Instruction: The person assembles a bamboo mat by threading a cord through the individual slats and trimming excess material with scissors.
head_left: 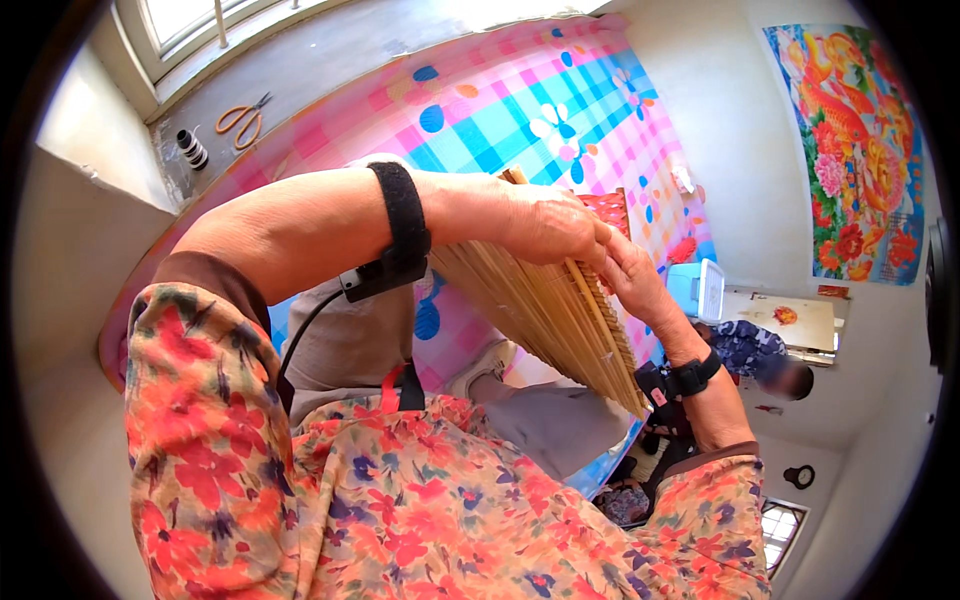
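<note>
I see my left hand (545, 222) and right hand (630, 270) both clamped on a ribbed bamboo mat (545, 305) (2 grips, thin straw-coloured slats).

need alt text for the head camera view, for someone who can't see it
Seen from above, a person's left hand and right hand grip a mat of thin bamboo slats over a pink and blue checked sheet. Orange-handled scissors and a thread spool lie on the grey ledge beyond.
</note>
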{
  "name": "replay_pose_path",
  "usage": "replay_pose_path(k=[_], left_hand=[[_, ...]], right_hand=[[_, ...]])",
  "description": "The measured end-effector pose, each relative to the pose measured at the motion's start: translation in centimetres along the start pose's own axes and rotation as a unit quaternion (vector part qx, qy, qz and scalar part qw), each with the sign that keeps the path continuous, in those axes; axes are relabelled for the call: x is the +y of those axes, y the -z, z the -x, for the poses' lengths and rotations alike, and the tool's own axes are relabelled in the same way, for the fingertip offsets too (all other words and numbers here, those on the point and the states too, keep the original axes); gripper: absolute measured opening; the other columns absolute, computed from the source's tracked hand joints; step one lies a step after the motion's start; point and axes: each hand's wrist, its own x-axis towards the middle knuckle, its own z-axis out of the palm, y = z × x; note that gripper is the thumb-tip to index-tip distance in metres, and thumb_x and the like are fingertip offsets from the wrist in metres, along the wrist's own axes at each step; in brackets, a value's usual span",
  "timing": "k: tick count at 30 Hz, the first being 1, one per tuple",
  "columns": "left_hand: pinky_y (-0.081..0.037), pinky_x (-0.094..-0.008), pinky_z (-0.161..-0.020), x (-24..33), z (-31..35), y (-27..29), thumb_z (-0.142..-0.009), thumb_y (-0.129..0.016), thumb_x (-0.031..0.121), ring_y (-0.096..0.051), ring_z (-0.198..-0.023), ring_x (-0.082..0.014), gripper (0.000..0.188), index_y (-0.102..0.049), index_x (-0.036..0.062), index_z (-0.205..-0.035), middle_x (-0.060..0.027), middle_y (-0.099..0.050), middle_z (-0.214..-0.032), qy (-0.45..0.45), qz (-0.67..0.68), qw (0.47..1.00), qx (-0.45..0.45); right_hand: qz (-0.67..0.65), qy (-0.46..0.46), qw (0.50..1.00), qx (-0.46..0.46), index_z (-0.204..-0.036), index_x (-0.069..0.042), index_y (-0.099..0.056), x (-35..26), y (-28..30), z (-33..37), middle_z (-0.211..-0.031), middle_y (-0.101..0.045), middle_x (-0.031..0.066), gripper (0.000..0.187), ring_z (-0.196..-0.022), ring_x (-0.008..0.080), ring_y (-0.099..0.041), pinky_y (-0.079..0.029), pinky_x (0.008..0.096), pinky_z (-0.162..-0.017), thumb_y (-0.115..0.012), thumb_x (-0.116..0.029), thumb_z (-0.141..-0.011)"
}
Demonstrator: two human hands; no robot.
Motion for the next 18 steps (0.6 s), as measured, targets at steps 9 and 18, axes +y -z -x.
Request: replay_pose_path(k=[9, 18], left_hand=[[-0.048, -0.042, -0.089, -2.6, -2.9, 1.4, -0.078, -0.054, -0.002, -0.058, -0.109, -0.031, 0.048, -0.062, 0.0181, -0.12, -0.0106, -0.06, -0.118, 0.062, 0.021, 0.995, -0.069], [-0.049, -0.0404, -0.089, -3.3, -3.0, 1.3, -0.079, -0.054, -0.001, -0.06, -0.108, -0.0294, 0.043, -0.065, 0.0168, -0.117, -0.0062, -0.059, -0.127, 0.056, 0.013, 0.998, -0.031]], right_hand=[[-0.037, 0.036, 0.998, 0.047, -0.127, 0.0, -0.051, 2.5, 1.2, -1.4, -0.098, -0.06, 0.0028, 0.034, -0.089, 0.0122, -0.053, -0.046, 0.0281, -0.078, -0.051, -0.017, -0.097], [0.015, -0.012, 1.0, -0.002, -0.129, -0.001, -0.05, 2.5, 2.8, -2.0, -0.111, -0.063, 0.0138, 0.037, -0.103, 0.0199, -0.061, -0.047, 0.0323, -0.089, -0.053, -0.015, -0.095]])
